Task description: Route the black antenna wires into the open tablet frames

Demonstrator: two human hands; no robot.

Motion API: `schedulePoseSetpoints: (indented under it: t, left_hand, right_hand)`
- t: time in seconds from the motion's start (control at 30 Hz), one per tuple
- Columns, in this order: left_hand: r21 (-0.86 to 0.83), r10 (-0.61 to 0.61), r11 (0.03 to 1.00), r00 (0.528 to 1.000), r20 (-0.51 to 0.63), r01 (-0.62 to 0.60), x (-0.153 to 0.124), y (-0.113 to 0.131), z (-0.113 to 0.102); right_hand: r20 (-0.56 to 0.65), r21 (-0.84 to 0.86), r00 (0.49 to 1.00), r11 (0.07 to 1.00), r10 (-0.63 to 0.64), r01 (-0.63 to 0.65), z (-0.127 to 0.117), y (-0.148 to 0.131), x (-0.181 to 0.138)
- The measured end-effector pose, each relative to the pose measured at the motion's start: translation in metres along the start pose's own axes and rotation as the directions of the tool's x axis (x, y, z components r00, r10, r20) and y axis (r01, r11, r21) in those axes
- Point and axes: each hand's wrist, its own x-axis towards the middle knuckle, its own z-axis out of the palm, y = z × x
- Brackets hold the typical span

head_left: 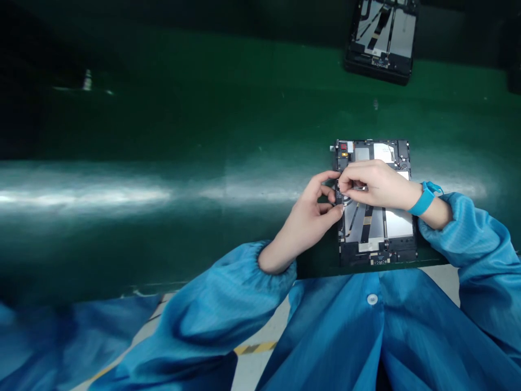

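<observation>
An opened tablet (386, 228) lies back-side up on the green conveyor belt (183, 136), showing silver shielding, black flex cables and circuit boards. My left hand (309, 217) sits at the tablet's left edge, fingers curled in a pinch against it. My right hand (374, 184) reaches over the tablet's upper half, fingertips pinched together beside the left fingertips on a small part that I cannot make out. A blue wrist strap (425, 198) circles my right wrist. Both arms wear blue smock sleeves.
A second opened tablet (382, 38) lies farther along the belt at the top right. The belt's near edge runs just in front of my body, with grey floor and a yellow-black stripe (256, 347) below it.
</observation>
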Motion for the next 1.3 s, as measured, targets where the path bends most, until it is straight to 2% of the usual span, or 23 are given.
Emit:
schedulePoseSetpoints:
  t: [0.27,1.3]
  left_hand:
    - [-0.014,-0.062,0.998,0.998,0.027,0.063,0.0025,0.0006,-0.0019]
    - [0.011,-0.068,0.998,0.997,0.025,0.068,0.0033,0.0031,-0.0015]
  right_hand:
    - [-0.006,-0.004,1.000,1.000,0.012,-0.012,0.0015,0.0010,0.0005]
    - [0.004,0.003,1.000,1.000,0.027,-0.027,-0.0003,-0.0005,0.0008]
